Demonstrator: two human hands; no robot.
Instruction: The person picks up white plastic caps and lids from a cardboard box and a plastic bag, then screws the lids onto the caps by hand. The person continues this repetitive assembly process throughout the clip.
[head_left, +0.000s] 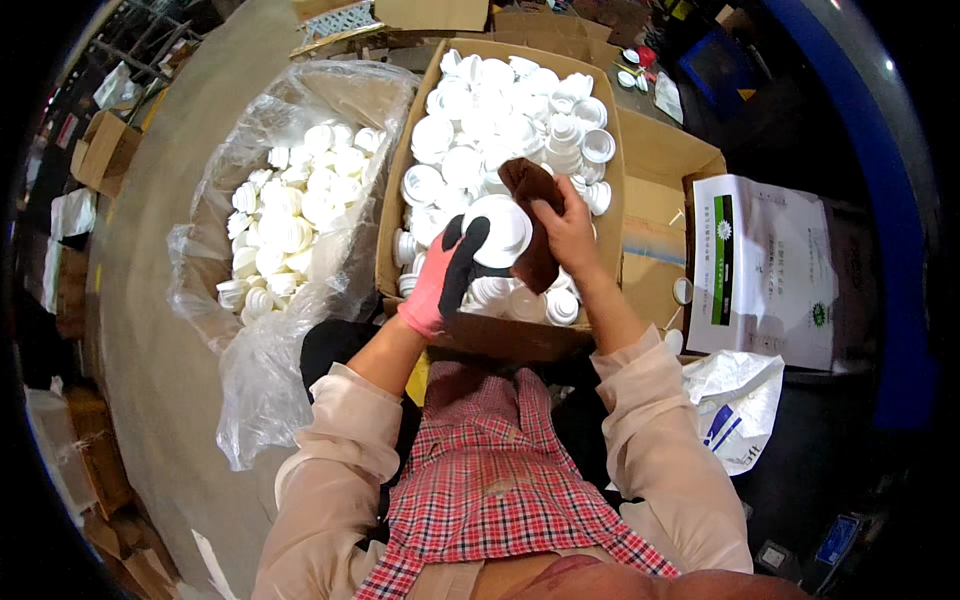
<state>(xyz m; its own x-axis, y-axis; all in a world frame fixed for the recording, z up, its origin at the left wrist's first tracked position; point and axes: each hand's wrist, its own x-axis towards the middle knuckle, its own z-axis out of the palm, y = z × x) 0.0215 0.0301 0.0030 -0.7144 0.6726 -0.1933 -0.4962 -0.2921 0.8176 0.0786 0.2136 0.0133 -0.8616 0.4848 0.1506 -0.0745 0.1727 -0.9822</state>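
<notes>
White cap (508,230) is grasped by left fingers (472,240), brown cloth (533,188) by right fingers (573,192), above crowded carton (520,339).

A white printed package with green patches (770,270) lies at the right, a crumpled white plastic bag (745,405) just below it. A blue curved band (865,150) runs farther right; a brown cardboard box (105,155) appears far left, near the grey floor (150,330).

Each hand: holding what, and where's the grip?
Left hand: a round white piece, by its lower-left edge. Right hand: a brown cloth, bunched, by its right side.
</notes>
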